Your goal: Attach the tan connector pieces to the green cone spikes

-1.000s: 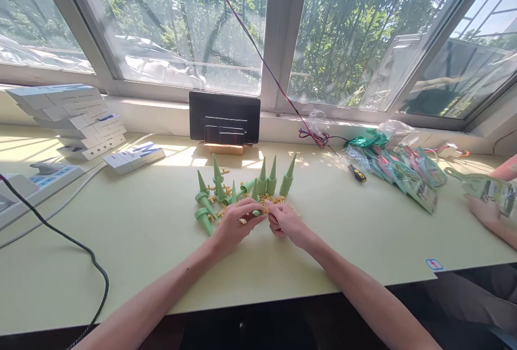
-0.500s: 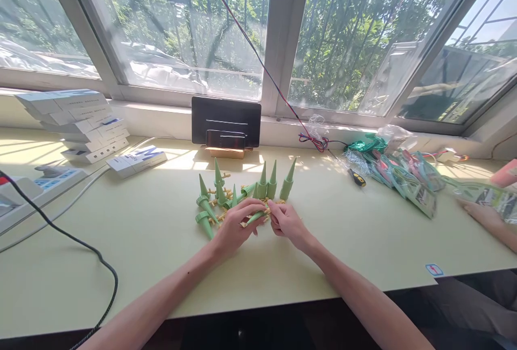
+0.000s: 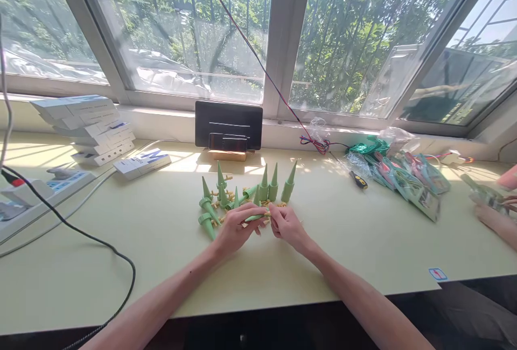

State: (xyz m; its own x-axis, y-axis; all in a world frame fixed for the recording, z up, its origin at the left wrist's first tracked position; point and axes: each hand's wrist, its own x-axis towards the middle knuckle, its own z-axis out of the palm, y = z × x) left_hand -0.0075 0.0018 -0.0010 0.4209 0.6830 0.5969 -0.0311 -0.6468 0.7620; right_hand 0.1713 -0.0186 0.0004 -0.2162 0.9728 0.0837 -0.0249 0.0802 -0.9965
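Smooth, matt plastic cones (image 3: pixel 264 184)

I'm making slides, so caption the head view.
Left hand holds a tapered green spike, right hand at its yellow end, beside more green spikes.

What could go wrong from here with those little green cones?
The left hand and right hand are close to the upright green cones, so a bump might topple one. The small yellow pieces near the right hand could get scattered. The slim cone in the left hand might slip.
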